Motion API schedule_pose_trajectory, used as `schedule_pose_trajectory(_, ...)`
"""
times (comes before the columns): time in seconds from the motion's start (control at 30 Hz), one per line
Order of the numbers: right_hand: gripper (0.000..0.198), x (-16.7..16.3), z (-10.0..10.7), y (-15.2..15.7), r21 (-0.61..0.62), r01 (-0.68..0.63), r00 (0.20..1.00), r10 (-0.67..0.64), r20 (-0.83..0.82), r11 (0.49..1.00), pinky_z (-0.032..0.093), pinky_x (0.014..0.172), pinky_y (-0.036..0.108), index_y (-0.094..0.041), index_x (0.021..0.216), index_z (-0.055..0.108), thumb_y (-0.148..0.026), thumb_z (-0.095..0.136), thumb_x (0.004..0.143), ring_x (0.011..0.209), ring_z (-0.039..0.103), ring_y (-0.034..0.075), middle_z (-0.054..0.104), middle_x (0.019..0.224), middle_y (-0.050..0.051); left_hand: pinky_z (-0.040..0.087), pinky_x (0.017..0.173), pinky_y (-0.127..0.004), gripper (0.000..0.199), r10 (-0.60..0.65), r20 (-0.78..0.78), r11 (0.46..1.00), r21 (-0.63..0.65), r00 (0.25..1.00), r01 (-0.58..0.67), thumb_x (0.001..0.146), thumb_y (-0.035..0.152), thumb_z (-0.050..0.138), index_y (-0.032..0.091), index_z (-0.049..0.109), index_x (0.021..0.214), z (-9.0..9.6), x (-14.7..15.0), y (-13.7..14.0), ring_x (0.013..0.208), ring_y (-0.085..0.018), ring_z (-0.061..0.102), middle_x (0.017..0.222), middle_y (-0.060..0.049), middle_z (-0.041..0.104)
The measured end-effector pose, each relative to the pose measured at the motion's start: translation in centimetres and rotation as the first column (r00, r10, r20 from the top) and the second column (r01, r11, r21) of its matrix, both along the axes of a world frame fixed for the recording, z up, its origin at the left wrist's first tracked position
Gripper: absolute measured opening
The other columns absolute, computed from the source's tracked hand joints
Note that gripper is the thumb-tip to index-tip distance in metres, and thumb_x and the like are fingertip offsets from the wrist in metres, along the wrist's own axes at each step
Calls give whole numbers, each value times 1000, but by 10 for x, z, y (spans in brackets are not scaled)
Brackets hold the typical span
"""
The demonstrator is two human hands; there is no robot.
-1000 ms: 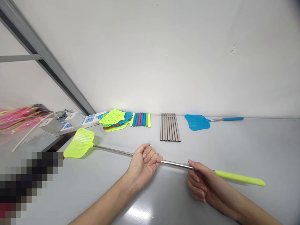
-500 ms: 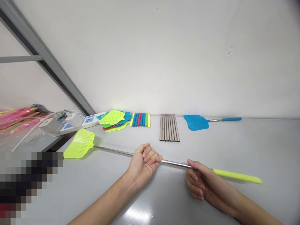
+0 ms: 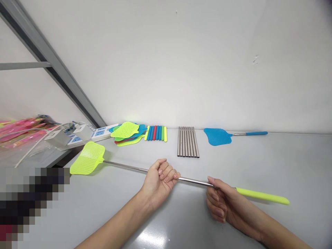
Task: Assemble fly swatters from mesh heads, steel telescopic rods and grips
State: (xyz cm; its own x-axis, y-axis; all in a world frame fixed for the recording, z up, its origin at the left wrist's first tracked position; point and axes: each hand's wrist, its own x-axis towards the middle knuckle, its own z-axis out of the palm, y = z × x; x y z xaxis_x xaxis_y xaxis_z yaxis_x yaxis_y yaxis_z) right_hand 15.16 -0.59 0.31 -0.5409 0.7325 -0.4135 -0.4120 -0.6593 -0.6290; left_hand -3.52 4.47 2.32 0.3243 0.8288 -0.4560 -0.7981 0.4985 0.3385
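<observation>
A yellow-green fly swatter (image 3: pixel 89 158) with an extended metal telescopic rod spans the view, its mesh head at the left and its yellow grip (image 3: pixel 261 196) at the right. My left hand (image 3: pixel 163 180) is closed around the middle of the rod. Nearer the grip, my right hand (image 3: pixel 220 199) is wrapped round the same rod, thumb along the top. My fingers hide parts of the rod. Farther back lie a row of metal tubes (image 3: pixel 188 142), a row of coloured handle sleeves (image 3: pixel 156 133) and a pile of swatter heads (image 3: pixel 127 130).
A blue fly swatter (image 3: pixel 218 136) with a short rod lies at the back right by the wall. On the left are a power strip (image 3: pixel 100 133) with white plugs and cables, and plastic-wrapped pink items (image 3: pixel 23 133). A grey metal frame (image 3: pixel 57 74) slants down behind them.
Both hands keep their grip on the swatter's rod and have hardly moved. The view has shifted very slightly.
</observation>
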Motion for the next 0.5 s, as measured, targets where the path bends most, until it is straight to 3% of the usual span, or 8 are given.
schedule_pose_trajectory(0.5,41,1,0,-1,18,-6,1000,6,2,1000,26,45,23,-17,53,40,-43,35,84,40,34,8,31,42,-6,36,49,-25,41,-7,17,1000,-8,1000,7,77,15,40,19,14,45,-1,-1,-1,37,-8,15,39,7,11)
